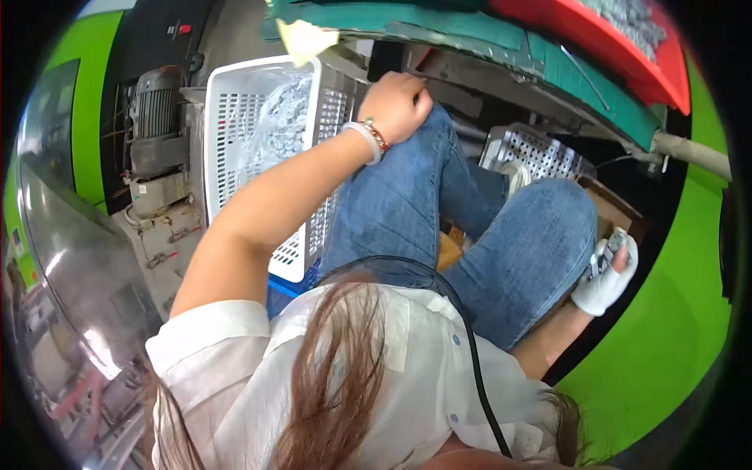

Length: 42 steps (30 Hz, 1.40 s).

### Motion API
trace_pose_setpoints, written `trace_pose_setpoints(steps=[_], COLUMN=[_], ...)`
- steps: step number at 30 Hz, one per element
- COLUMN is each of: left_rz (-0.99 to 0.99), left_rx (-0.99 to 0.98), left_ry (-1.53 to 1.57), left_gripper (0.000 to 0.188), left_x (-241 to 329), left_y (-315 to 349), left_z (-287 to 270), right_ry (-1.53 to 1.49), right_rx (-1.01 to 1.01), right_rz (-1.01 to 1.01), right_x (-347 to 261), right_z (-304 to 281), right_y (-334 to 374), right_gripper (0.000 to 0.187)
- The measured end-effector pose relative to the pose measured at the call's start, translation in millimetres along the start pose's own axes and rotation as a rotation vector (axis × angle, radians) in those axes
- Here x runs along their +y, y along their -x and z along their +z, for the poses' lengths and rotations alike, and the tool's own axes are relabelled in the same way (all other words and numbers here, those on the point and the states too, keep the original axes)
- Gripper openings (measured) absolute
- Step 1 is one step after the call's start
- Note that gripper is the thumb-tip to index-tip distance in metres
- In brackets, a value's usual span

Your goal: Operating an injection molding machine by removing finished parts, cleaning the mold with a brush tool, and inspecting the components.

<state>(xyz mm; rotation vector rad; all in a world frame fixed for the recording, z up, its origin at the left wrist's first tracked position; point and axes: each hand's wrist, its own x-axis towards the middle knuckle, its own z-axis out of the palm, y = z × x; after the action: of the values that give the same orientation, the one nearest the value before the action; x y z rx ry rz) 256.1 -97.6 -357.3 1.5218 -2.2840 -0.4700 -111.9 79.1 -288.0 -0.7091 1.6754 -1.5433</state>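
While clasping small grey metal parts (pixel 601 262) in the white-gloved right hand (pixel 605 287), as seen in the head view, holding them just outside the right knee, near a cardboard box (pixel 609 205). Cannot tell how many, owing to the overlap with the fingers. Could lose 1 or more from that grasp, through a slackened thumb or a knock against the knee, perhaps with a drop toward the box or the dark gap beside it. Resting the bare left hand (pixel 394 107) on the left knee, bending the fingers loosely; cannot see every fingertip, so cannot tell about anything pinched beneath. Wearing a beaded bracelet (pixel 380 139) and a pale bangle (pixel 363 144) on that wrist, close to the white slotted plastic basket (pixel 312 117); might snag either on its rim or on the bag of grey parts (pixel 283 125) inside, if reaching across carelessly. Sitting with a black cable (pixel 475 352) over the lap; might tug it by turning sharply. Leaving long brown hair (pixel 333 376) loose down the front; could tangle it in the cable by leaning forward
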Motion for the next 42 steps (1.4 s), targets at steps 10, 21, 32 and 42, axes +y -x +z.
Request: trace_pose_setpoints(steps=[10, 21, 32, 42], left_rz=[0.058, -0.258, -0.559, -0.606], left_rx=[0.156, 0.151, -0.284, -0.247], left_ry=[0.031, 1.428, 2.350, 2.272], left_gripper=[0.022, 0.035, 0.045, 0.039], left_x=[-5, 88, 137, 114], left_y=[20, 42, 40, 45], left_z=[-6, -39, -58, -46], right_ry=[0.518, 0.727, 0.787, 0.755], right_rx=[-0.888, -0.665, -0.722, -0.768], right_rz=[-1.036, -1.111, -1.213, -1.247], right_x=[-147, -75, -70, -76], right_z=[197, 197, 194, 191], right_y=[47, 30, 37, 35], right_gripper=[0.029, 0.023, 0.018, 0.036])
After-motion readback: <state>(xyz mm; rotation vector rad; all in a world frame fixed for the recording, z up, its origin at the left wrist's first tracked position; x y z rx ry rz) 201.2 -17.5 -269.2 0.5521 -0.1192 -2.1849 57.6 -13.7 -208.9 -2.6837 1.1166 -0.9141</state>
